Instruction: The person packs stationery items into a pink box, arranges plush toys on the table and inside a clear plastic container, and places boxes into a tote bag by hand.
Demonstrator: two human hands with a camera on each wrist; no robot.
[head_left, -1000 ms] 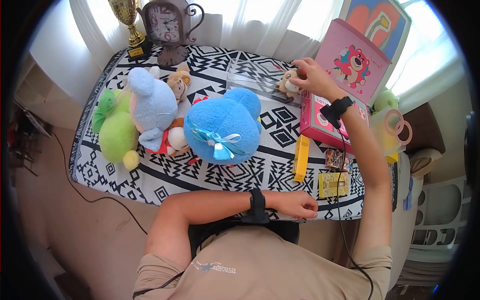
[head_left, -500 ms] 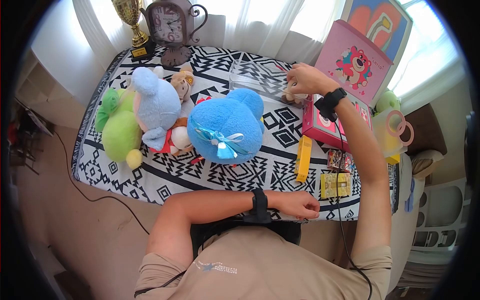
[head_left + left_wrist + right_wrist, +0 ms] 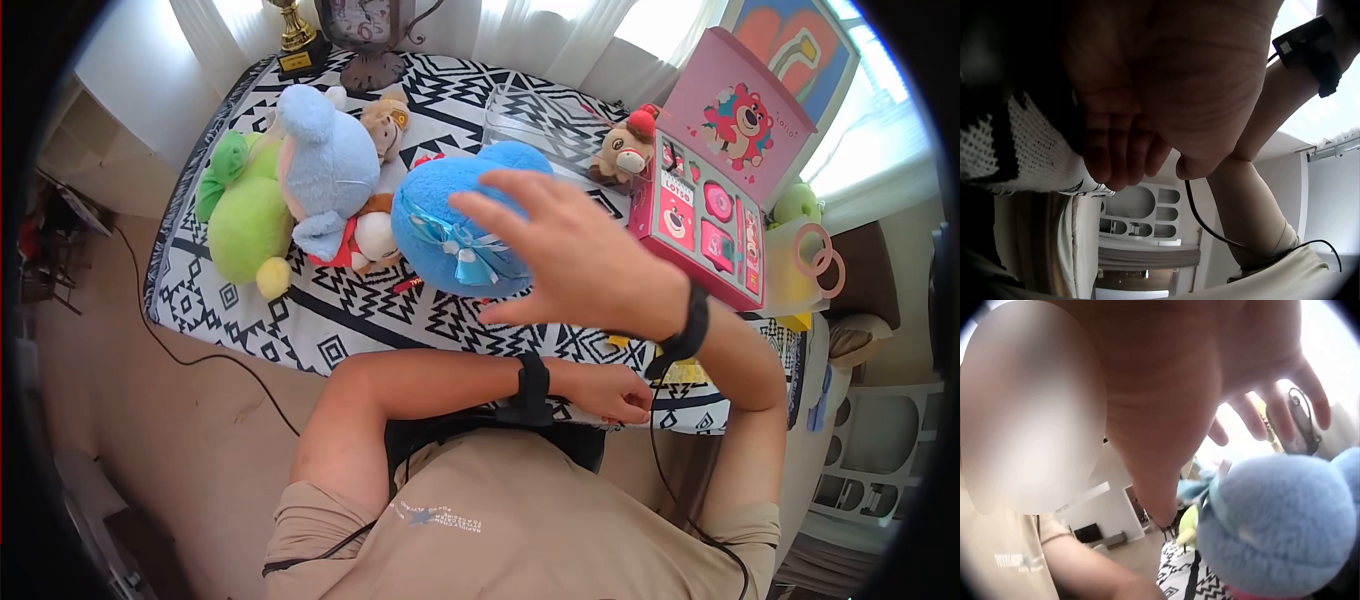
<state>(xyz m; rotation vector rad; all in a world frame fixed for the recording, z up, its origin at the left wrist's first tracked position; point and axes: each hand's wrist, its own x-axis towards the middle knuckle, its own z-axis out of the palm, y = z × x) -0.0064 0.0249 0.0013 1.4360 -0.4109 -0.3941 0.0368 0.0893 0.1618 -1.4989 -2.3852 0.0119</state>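
My right hand point(image 3: 590, 260) is spread wide, thumb and fingers apart, above the right side of a round blue plush toy point(image 3: 425, 205) with a light-blue ribbon bow. In the right wrist view, nothing lies in the palm point(image 3: 1166, 394), and the blue plush is below the fingers. Loosely curled, my left hand point(image 3: 608, 392) rests at the front edge of the patterned tablecloth point(image 3: 300, 330) and holds nothing. A small brown plush horse point(image 3: 622, 150) with a red top sits at the back right, between a transparent box point(image 3: 530, 115) and a pink gift box point(image 3: 700, 225).
Green point(image 3: 245, 230) and pale-blue point(image 3: 330, 165) plush toys stand at the left. The pink box's lid point(image 3: 745, 115) is raised behind it. A trophy point(image 3: 297, 40) and a clock point(image 3: 365, 25) stand at the back left. A cable point(image 3: 655, 430) hangs from my right wrist.
My right hand has left the small brown plush at the back and come forward and left over the blue plush, fingers spreading. My left hand stays at the edge. The head view has tilted down.
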